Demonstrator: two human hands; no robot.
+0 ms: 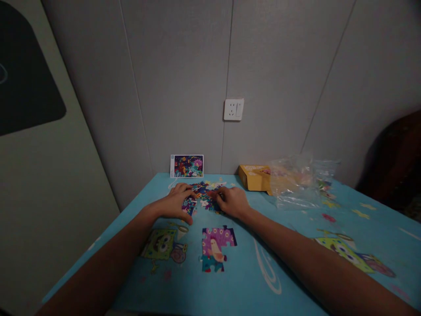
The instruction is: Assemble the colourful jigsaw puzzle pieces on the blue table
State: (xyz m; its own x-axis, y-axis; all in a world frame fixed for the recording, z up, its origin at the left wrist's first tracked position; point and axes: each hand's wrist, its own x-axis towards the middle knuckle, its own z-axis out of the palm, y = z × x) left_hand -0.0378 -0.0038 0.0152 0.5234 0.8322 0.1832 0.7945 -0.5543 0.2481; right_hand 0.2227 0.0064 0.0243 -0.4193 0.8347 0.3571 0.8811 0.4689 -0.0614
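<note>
A colourful jigsaw puzzle (205,202) lies toward the back of the table, partly covered by both hands. My left hand (176,202) rests at its left side, fingers spread and thumb apart, holding nothing. At the right side, my right hand (233,201) has its fingers curled in a pinch on a jigsaw piece, mostly hidden by the fingers. Closer to me lies a separate joined section (215,248) of pink, purple and teal pieces with a pale figure on it. Behind the puzzle, a picture card (188,166) leans on the wall, showing a similar colourful scene.
A yellow box (255,177) lies at the back right, with a clear plastic bag (292,186) against it. A blue cartoon-printed cloth (171,287) covers the table. A wall socket (233,109) is above. A dark reddish-brown object (391,162) stands beyond the right edge.
</note>
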